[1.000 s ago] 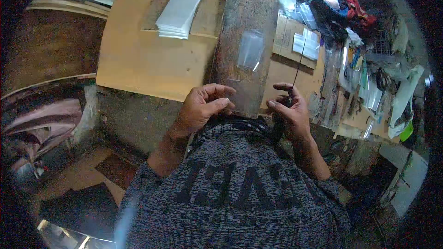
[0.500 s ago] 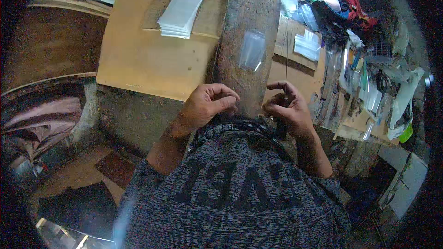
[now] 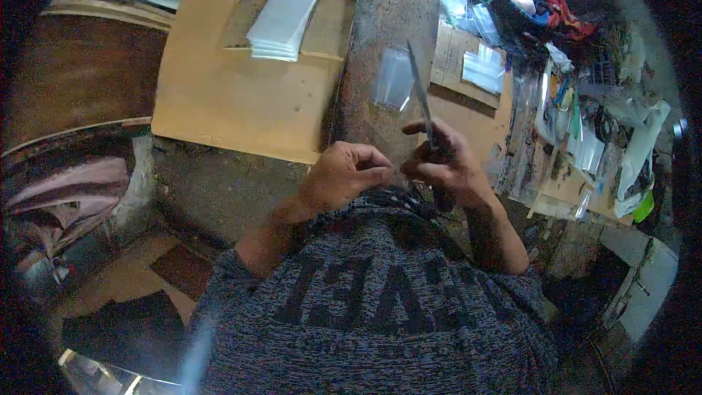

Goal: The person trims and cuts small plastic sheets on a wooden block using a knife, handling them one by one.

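Note:
A long, thin-bladed knife point(image 3: 420, 88) points away from me, its handle wrapped in my right hand point(image 3: 459, 172). My left hand point(image 3: 344, 175) is closed in a pinch close beside the right one, just above my lap. What its fingertips hold is too small and blurred to name. Beyond both hands, a worn wooden plank point(image 3: 391, 14) runs away from me. Several clear plastic pieces point(image 3: 393, 77) lie on it, partly behind the blade.
A stack of whitish sheets point(image 3: 285, 18) rests on the tan board point(image 3: 234, 102) at left. Right of the plank, clear plastic pieces point(image 3: 482, 69) lie on cardboard. Bags, cloth and plastic scraps point(image 3: 585, 139) clutter the right side. A green object point(image 3: 643, 209) sits at the far right edge.
The knife blade has turned from edge-on to showing its flat side and now leans left. My two hands have come closer together, the left moving right.

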A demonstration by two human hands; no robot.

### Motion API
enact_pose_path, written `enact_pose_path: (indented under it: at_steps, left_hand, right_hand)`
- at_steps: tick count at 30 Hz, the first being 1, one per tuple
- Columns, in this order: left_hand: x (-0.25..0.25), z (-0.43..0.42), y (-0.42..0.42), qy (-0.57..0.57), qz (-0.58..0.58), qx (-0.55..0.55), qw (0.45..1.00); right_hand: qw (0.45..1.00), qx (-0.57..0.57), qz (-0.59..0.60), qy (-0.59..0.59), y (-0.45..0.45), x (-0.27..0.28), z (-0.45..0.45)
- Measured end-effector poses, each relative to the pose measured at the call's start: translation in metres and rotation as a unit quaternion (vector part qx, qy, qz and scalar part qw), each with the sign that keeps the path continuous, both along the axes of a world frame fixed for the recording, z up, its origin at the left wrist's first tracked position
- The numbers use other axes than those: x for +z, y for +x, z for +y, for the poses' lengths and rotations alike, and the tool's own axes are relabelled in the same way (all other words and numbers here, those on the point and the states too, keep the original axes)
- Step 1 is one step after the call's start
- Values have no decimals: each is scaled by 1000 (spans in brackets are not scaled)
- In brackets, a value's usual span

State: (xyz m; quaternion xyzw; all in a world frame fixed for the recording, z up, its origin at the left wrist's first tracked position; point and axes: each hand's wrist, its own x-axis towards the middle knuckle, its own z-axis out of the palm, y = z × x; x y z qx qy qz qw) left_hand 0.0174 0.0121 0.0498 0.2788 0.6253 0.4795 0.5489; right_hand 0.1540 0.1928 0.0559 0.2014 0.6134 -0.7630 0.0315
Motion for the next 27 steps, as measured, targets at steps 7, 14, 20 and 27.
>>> enact_pose_path:
  at_steps: [7, 14, 20, 27]
  left_hand:
    - [-2, 0, 11, -57, -72, 82, 992]
    - [-4, -8, -1, -4, -190, 229, 955]
    - [-10, -12, -11, 17, -195, 273, 942]
    - [8, -7, -10, 0, -155, 210, 965]
  right_hand:
    - [999, -15, -20, 46, 5, 2, -4]
    - [970, 43, -131, 202, 49, 23, 19]
    - [945, 154, -144, 251, 64, 37, 20]
    - [942, 167, -182, 227, 46, 47, 20]
